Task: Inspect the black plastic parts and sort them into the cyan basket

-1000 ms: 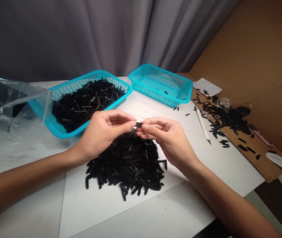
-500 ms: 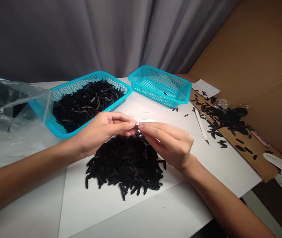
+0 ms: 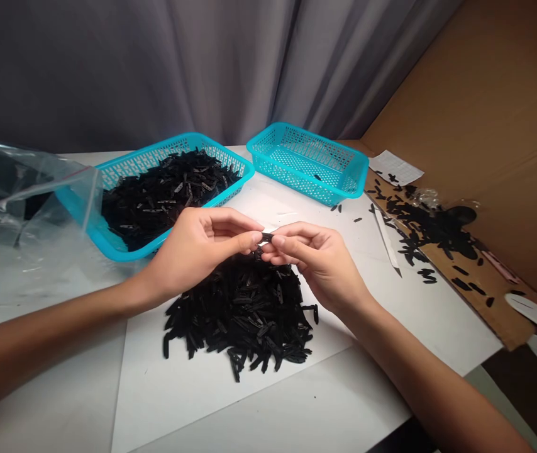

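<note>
left hand (image 3: 207, 248) and right hand (image 3: 318, 258), fingertips pinching one small black piece (image 3: 266, 237) between them

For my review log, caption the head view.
Left hand and right hand hold a small black piece above a black pile.

The left hand (image 3: 193, 251) and right hand (image 3: 325, 261) are bare and slim-fingered. The left forearm (image 3: 61, 333) and right forearm (image 3: 419, 355) are bare too, narrowing towards the wrists (image 3: 148, 286); the thumbnails (image 3: 256, 237) look short, though too small to be sure.

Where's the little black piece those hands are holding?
In the head view, the little black piece is near the middle, pinched between the left hand and right hand, above the black pile.
</note>
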The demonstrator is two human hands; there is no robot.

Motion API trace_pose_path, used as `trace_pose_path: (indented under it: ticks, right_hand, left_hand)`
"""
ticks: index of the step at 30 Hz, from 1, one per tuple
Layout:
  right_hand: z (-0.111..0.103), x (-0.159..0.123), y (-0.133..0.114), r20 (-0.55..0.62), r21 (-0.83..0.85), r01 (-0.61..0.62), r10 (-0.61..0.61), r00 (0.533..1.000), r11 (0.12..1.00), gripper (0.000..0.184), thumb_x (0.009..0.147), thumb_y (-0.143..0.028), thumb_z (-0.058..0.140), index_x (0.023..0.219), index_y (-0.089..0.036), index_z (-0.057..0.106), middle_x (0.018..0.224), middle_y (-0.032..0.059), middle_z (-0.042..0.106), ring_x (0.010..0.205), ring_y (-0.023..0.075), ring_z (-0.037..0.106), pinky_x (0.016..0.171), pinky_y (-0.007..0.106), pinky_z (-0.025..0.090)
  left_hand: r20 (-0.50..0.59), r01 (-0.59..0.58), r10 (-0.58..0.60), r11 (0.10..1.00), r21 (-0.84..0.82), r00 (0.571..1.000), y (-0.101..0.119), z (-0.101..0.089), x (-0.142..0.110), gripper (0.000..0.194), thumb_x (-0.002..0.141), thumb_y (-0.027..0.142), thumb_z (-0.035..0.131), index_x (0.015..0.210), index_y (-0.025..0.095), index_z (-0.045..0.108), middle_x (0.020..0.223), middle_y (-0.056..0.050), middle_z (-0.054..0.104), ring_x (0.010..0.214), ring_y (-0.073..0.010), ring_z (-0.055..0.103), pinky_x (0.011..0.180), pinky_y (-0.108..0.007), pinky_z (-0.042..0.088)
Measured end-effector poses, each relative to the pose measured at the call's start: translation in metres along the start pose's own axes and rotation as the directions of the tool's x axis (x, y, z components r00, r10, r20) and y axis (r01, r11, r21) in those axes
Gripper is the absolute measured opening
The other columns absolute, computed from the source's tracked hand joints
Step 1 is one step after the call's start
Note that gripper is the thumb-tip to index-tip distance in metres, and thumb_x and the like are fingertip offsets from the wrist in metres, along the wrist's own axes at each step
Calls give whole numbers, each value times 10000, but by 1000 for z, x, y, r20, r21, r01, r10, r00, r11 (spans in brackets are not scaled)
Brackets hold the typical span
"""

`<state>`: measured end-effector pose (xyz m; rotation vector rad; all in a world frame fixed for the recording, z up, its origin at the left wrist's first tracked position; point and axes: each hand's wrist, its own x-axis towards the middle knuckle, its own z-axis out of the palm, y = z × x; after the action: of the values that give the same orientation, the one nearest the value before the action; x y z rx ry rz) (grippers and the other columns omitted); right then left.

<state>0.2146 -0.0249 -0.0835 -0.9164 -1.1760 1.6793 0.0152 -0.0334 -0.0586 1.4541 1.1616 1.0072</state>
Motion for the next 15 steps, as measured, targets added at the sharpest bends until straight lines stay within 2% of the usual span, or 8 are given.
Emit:
trace_pose_path:
  ticks: [4, 8, 10, 11, 13, 15]
  right_hand:
    - [0, 1, -4, 31, 126, -144, 141, 990, 981, 94, 793, -240, 835, 787, -168, 776, 796, 26, 793, 723, 115, 754, 732, 184, 615]
    - [0, 2, -4, 115, 208, -280, 260, 959, 937, 83, 813, -229, 806, 777, -164, 771, 807, 27, 785, 734, 102, 742, 744, 156, 605]
    - [-1, 3, -2, 165, 203, -319, 289, 943, 926, 93, 819, -244, 802, 783, -165, 769, 813, 29, 781, 745, 104, 739, 764, 161, 602]
    - [-2, 3, -2, 176, 180, -320, 289, 941, 930, 102, 825, -261, 798, 795, -169, 768, 824, 32, 782, 754, 111, 740, 780, 179, 605]
    - [-4, 3, -3, 147, 71, -249, 236, 960, 966, 138, 846, -319, 782, 861, -183, 768, 861, 41, 790, 790, 142, 751, 817, 247, 613]
    - [-6, 3, -6, 77, -190, -67, 83, 994, 980, 188, 878, -374, 747, 954, -202, 763, 945, 59, 797, 882, 189, 756, 885, 339, 603]
  left_hand:
    - [86, 84, -73, 989, -125, 994, -5, -3, 2, 131, 831, 320, 790, 865, 193, 791, 833, -22, 774, 783, -139, 696, 735, -212, 546]
    - [214, 258, -201, 924, -281, 956, -8, -2, 0, 125, 848, 321, 783, 836, 197, 791, 854, -31, 765, 797, -120, 682, 746, -198, 539]
    - [247, 295, -226, 911, -289, 942, -7, -2, 1, 152, 844, 340, 785, 819, 190, 785, 843, -36, 758, 772, -119, 669, 735, -210, 541]
    - [239, 273, -213, 927, -258, 947, -5, -3, 3, 164, 844, 347, 782, 817, 185, 782, 827, -36, 752, 755, -122, 661, 724, -220, 540]
    - [162, 137, -119, 985, -106, 980, 2, -12, 7, 175, 848, 354, 768, 827, 180, 774, 784, -23, 737, 724, -132, 645, 701, -242, 533]
    - [7, -78, 78, 983, 168, 997, 13, -29, 12, 176, 861, 361, 743, 843, 187, 759, 757, 5, 721, 715, -133, 627, 711, -251, 520]
